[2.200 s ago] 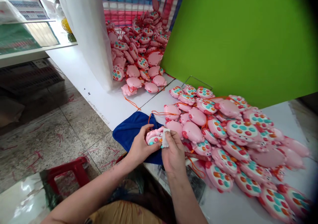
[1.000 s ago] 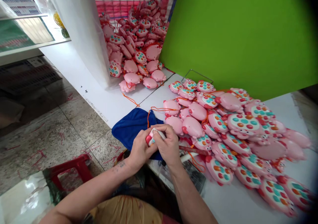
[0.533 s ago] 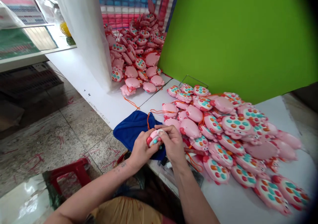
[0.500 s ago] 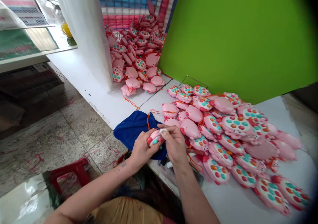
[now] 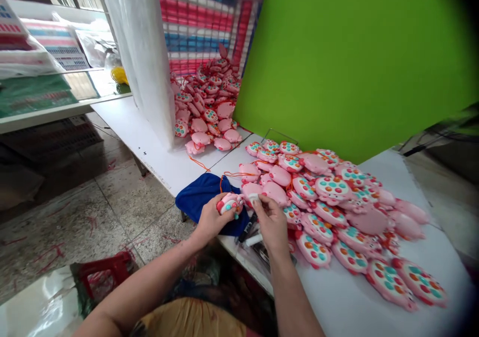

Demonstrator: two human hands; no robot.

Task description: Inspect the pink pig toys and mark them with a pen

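My left hand [image 5: 210, 218] is closed around a small pink animal-shaped toy [image 5: 228, 202] with red and turquoise buttons on its pale face. Between the fingertips of my right hand [image 5: 272, 221] is a small white piece [image 5: 254, 197], too small to tell whether it is cloth or sponge. A short gap separates it from the toy. Beneath my hands lies a dark blue cloth [image 5: 198, 193], with an orange cord across it. A black marker [image 5: 247, 228] and a white stick-like object [image 5: 254, 240] rest beside my right wrist. Many similar toys [image 5: 333, 190] are heaped to the right.
A second heap of pink toys [image 5: 200, 125] fills the back, against a striped woven sheet [image 5: 202, 23]. A large green board [image 5: 337, 68] stands behind the near heap. White plastic sheeting [image 5: 149, 68] hangs at the left; a red stool [image 5: 108, 272] is on the floor.
My right hand with the white piece has drawn away from the toy, to the right. The toy has turned in my left hand, showing more of its buttons. The view has tilted upward.
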